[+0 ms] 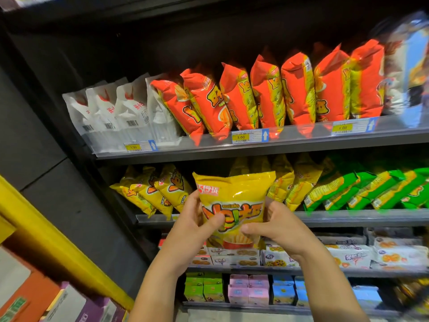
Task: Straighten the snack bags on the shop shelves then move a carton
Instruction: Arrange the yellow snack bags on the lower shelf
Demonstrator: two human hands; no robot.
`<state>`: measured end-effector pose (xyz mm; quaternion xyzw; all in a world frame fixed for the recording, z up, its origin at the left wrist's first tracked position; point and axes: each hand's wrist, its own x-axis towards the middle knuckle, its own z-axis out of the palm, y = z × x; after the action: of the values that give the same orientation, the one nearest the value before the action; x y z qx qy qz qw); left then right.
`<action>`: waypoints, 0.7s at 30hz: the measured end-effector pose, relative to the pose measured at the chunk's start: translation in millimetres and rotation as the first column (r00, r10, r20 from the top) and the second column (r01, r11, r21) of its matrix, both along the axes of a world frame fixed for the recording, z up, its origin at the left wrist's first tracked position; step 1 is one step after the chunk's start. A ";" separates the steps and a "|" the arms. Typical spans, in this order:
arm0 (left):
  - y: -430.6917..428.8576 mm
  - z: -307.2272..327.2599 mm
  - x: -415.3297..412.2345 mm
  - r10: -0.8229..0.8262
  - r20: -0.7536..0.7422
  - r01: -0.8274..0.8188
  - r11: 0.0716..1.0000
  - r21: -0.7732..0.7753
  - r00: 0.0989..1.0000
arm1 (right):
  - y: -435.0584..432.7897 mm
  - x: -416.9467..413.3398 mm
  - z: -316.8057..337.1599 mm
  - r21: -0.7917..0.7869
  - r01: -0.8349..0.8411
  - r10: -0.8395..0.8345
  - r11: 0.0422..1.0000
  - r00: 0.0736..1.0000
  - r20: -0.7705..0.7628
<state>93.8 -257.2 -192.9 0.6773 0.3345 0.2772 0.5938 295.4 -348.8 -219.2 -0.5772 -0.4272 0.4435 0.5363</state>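
We are holding the yellow chip bag [233, 201] upright before its shelf row [148, 194], left hand [197, 225] and right hand [276, 225] both pinching its lower sides, equally near.
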 end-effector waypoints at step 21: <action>9.3 2.6 -3.9 -0.041 -0.057 0.039 0.999 -0.020 0.998 | 3.5 5.2 -5.2 0.005 -0.016 0.016 1.000 0.990 -0.142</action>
<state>89.8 -247.9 -190.3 0.6857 0.3404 0.2425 0.5959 300.5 -345.3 -224.4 -0.5398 -0.3933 0.4870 0.5629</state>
